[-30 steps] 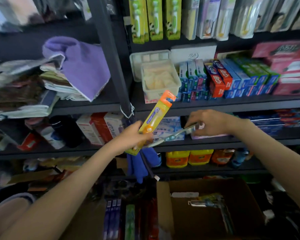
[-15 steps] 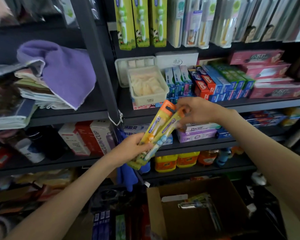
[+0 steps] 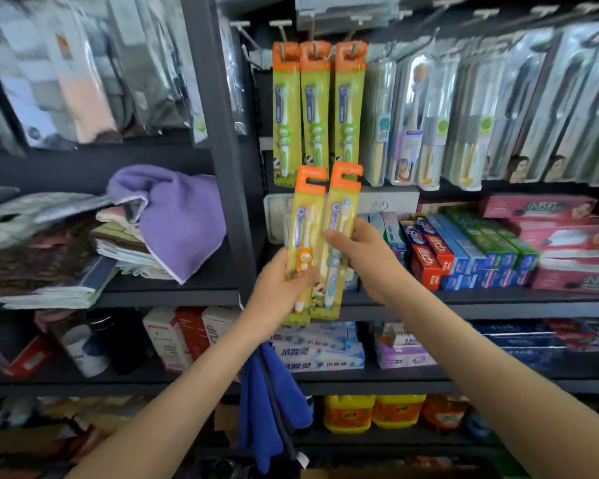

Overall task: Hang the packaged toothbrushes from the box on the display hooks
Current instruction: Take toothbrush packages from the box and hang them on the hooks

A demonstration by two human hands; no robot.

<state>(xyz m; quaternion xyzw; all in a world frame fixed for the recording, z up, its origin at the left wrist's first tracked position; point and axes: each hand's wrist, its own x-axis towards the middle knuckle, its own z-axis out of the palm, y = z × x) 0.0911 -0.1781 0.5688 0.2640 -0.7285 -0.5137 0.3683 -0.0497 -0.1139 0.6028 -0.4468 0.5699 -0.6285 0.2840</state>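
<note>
While the left hand point(image 3: 278, 291) curls its fingers round the orange-brush pack point(image 3: 305, 219), the right hand point(image 3: 367, 261) pinches the blue-brush pack point(image 3: 341, 209) alongside, beneath three hung packs point(image 3: 317, 108).

I hold 2 packs point(image 3: 308, 216): left hand point(image 3: 277, 288) one, right hand point(image 3: 363, 261) one | hung packs point(image 3: 314, 108) far above: 3 | yellow jugs point(image 3: 349, 413) near: 2 | purple towel point(image 3: 180, 216) left: 1
</note>
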